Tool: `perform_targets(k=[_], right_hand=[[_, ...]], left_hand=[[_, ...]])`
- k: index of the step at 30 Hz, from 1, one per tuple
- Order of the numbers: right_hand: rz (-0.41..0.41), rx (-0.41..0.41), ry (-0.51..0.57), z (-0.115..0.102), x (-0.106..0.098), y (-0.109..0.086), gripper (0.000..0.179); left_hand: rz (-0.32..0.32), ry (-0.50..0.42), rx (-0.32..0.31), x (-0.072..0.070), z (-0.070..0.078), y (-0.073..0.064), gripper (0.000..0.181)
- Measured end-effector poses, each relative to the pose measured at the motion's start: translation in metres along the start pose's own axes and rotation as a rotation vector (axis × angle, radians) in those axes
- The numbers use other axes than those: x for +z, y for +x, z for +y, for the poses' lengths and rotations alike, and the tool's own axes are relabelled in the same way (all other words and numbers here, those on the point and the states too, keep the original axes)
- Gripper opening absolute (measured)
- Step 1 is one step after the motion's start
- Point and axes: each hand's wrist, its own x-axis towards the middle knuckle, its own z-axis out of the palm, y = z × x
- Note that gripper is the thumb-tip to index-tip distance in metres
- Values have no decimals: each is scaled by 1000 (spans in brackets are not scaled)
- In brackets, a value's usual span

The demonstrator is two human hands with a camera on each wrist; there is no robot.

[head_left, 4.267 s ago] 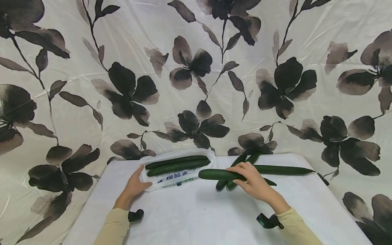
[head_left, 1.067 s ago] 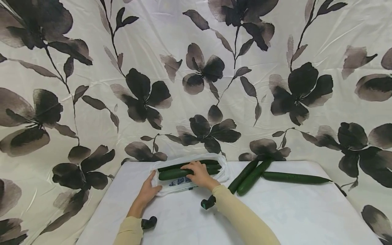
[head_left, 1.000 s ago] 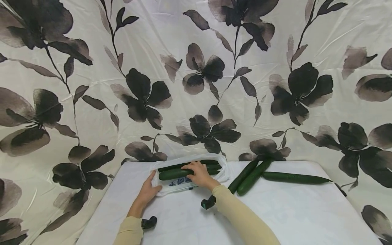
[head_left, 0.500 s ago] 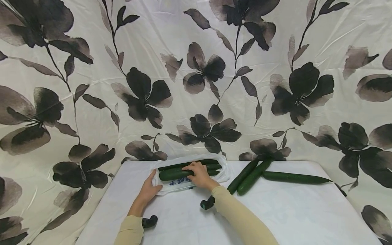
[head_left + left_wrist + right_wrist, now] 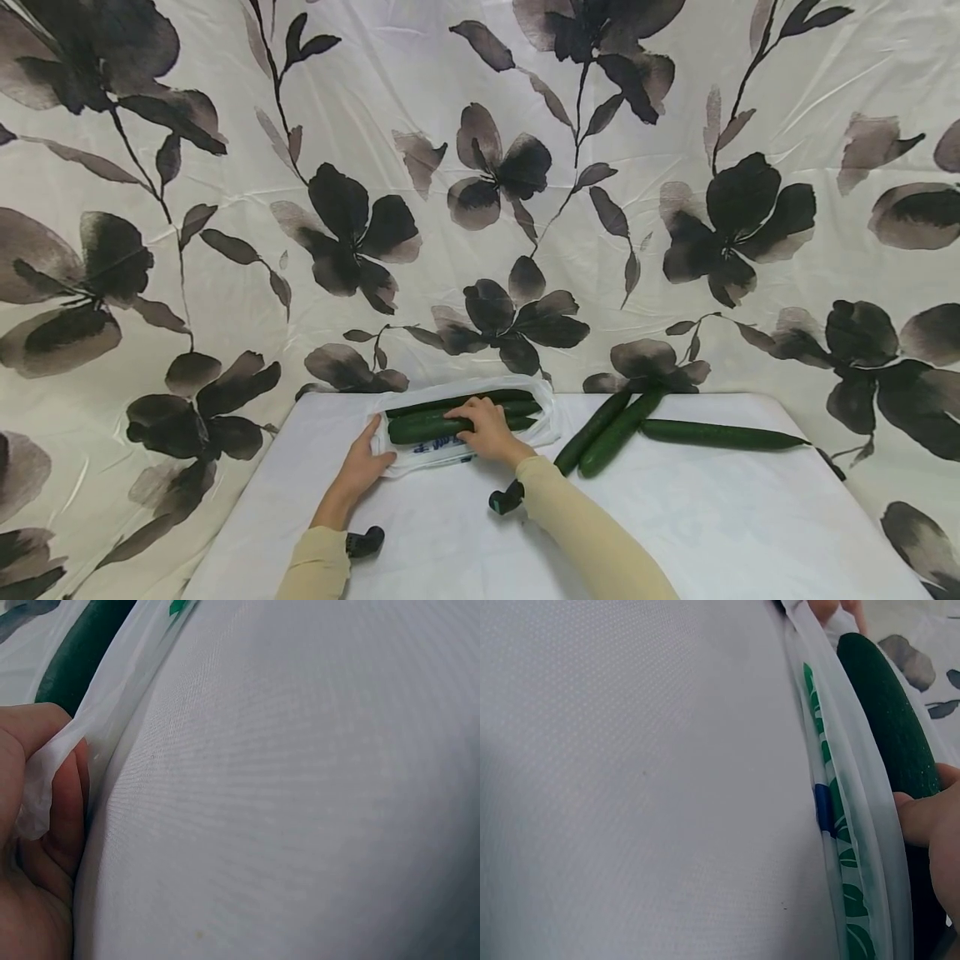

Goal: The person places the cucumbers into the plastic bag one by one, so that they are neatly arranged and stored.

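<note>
A white plastic bag [image 5: 450,457] with blue and green print lies at the back left of the table, its opening facing up. Dark green cucumbers lie inside it. My right hand [image 5: 489,429] grips the front cucumber [image 5: 423,429] from above, thumb on the near side; the right wrist view shows this cucumber [image 5: 889,712] within the bag's mouth. At the bag's left end my left hand [image 5: 362,462] pinches the bag's edge. In the left wrist view the bag's film [image 5: 56,761] runs between the thumb and fingers of my left hand [image 5: 37,847].
Two cucumbers [image 5: 618,433] lie side by side, slanted, right of the bag. Another cucumber [image 5: 723,434] lies crosswise farther right. A white cloth covers the table [image 5: 675,533]. A floral curtain [image 5: 600,250] hangs right behind the table's back edge.
My right hand has carried a cucumber leftward from the pile on the right into the bag. Over the last second both hands stay nearly still, the left holding the bag's edge.
</note>
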Motion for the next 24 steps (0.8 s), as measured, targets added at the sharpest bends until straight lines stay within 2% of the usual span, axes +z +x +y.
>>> perform_targets(k=[12,24], right_hand=[[26,9,0,0,2,-3,35],[35,26,2,1,9,-5,35]], left_hand=[[6,24,3,1,2,-1,84],[-5,16,-5,0,-2,1,84]])
